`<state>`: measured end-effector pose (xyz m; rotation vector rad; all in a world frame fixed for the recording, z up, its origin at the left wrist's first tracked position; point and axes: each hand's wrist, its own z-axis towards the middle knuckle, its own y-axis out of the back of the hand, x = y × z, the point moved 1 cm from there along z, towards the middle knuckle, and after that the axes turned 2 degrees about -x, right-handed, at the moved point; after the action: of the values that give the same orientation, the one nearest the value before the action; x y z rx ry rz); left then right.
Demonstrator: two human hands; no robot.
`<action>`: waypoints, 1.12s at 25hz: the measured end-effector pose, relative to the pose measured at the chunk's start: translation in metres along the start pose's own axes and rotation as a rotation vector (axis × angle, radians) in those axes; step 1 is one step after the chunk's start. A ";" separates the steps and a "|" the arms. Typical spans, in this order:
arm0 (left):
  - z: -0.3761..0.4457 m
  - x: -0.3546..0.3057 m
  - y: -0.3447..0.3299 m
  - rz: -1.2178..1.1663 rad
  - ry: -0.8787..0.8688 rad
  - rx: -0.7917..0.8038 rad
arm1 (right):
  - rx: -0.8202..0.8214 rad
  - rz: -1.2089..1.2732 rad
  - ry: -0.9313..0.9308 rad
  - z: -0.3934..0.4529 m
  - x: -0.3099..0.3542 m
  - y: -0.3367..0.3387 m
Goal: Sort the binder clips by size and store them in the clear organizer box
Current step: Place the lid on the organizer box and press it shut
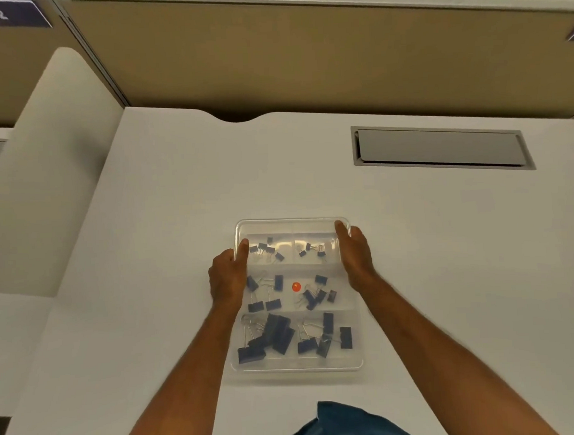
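Note:
The clear organizer box (296,366) lies on the white desk, divided into several compartments. Small dark blue binder clips (266,250) sit in the two far compartments, medium clips (265,305) in the middle row, and large clips (275,337) in the near row. My left hand (227,277) grips the box's left edge near the far corner, thumb over the rim. My right hand (355,255) holds the right edge opposite it. A clear glossy layer, perhaps a lid, covers the far part. A small red-orange dot (296,286) shows at the box's centre.
A grey hinged cable flap (441,147) is set into the desk at the back right. A tan partition wall (304,60) stands behind the desk. The desk's front edge and a blue garment (343,424) are at the bottom.

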<state>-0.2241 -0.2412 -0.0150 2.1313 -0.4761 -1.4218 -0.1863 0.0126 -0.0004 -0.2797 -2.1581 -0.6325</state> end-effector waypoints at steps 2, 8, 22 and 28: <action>0.001 0.000 -0.001 -0.009 0.005 0.009 | 0.010 0.084 -0.011 0.006 0.014 0.000; 0.005 0.004 -0.003 -0.051 0.060 0.029 | 0.033 0.068 0.007 0.020 0.017 0.001; 0.006 0.003 -0.005 -0.025 0.053 0.015 | 0.115 -1.026 1.047 0.001 -0.002 -0.045; 0.004 -0.005 -0.003 0.037 0.074 0.013 | 0.159 -0.952 1.019 0.004 0.000 -0.045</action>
<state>-0.2295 -0.2372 -0.0148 2.1663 -0.4950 -1.3183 -0.2071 -0.0233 -0.0173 1.0142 -1.2097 -0.8443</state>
